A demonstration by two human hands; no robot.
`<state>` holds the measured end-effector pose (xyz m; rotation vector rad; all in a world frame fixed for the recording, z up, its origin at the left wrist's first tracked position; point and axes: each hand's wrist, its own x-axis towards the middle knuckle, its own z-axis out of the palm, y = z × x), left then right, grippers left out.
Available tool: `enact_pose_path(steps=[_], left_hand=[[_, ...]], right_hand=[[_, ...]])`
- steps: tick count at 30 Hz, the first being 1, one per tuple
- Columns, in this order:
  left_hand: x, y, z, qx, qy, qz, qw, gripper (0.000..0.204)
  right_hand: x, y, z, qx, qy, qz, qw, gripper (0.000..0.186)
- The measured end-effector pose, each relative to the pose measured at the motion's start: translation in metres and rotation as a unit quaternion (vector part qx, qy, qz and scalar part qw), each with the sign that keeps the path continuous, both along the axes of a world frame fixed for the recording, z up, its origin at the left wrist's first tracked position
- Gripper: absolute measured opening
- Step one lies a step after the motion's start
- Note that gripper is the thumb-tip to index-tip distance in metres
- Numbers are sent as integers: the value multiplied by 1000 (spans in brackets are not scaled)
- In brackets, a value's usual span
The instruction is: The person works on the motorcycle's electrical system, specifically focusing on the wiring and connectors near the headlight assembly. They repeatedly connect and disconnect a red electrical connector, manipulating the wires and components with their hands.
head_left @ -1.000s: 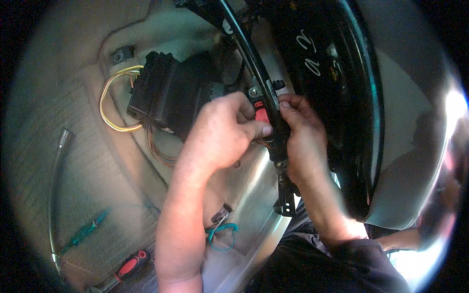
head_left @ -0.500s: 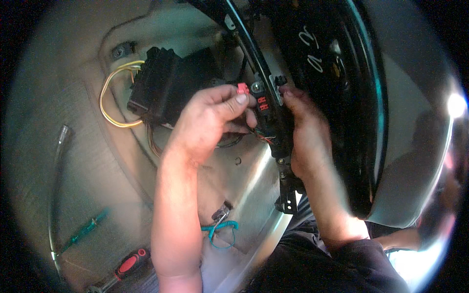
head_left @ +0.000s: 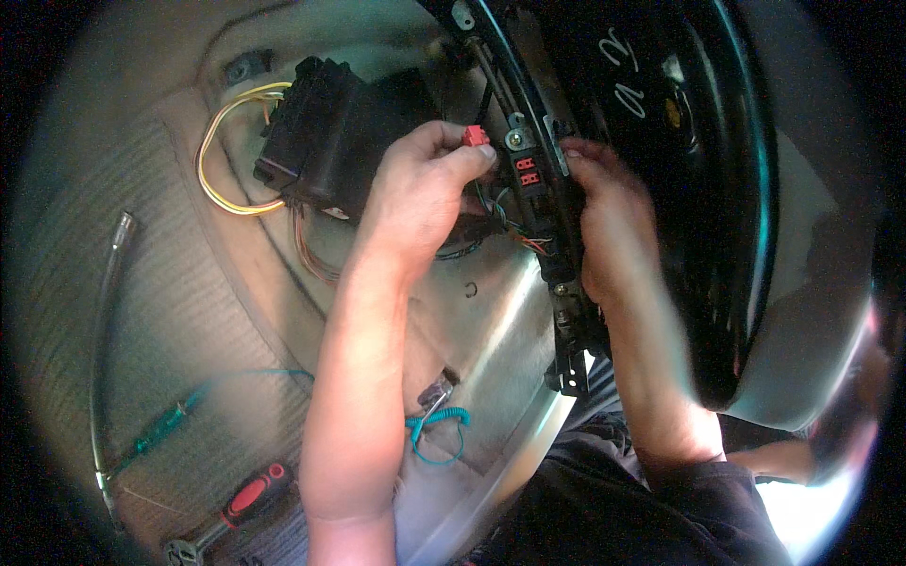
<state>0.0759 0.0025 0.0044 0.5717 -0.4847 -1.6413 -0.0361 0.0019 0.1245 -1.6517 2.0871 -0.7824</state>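
A small red plastic piece (head_left: 475,135) is pinched between the thumb and fingers of my left hand (head_left: 415,198), just left of the long black metal rail (head_left: 533,113). My right hand (head_left: 613,217) grips the rail from the right, fingertips beside a small silver plate (head_left: 557,151). On the rail between my hands is a black block with two small red parts (head_left: 527,172), below a bolt (head_left: 515,139). Thin coloured wires (head_left: 533,243) hang under it. A black box (head_left: 326,127) with a yellow wire loop (head_left: 212,160) lies behind my left hand.
A large glossy black panel (head_left: 689,208) stands at the right. On the beige lining lie a bent grey tube (head_left: 101,358), a teal probe (head_left: 156,429), a red-and-black handled tool (head_left: 250,495) and a coiled teal lead (head_left: 439,415) with a clip (head_left: 436,391).
My left hand has lifted the red piece up and left off the rail, uncovering the two red parts. The whole scene also shifts slightly upward and rightward in view.
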Motion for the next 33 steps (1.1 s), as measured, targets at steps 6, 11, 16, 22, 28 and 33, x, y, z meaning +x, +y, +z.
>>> enact_pose_path(steps=[6,11,16,22,28,33], left_hand=[[-35,-3,-7,9,80,27,996,20],[-36,-1,-2,8,127,28,991,24],[-39,3,2,-4,143,65,988,25],[-35,8,13,9,21,124,992,23],[-46,5,11,42,-111,227,967,22],[-40,1,13,94,177,51,978,25]], right_hand=[[3,1,4,19,-22,26,999,28],[1,2,6,31,-26,41,998,30],[12,7,7,26,-8,41,999,34],[1,3,2,-13,46,48,998,32],[1,3,3,-28,78,62,995,33],[-1,0,3,-32,-2,28,999,25]])
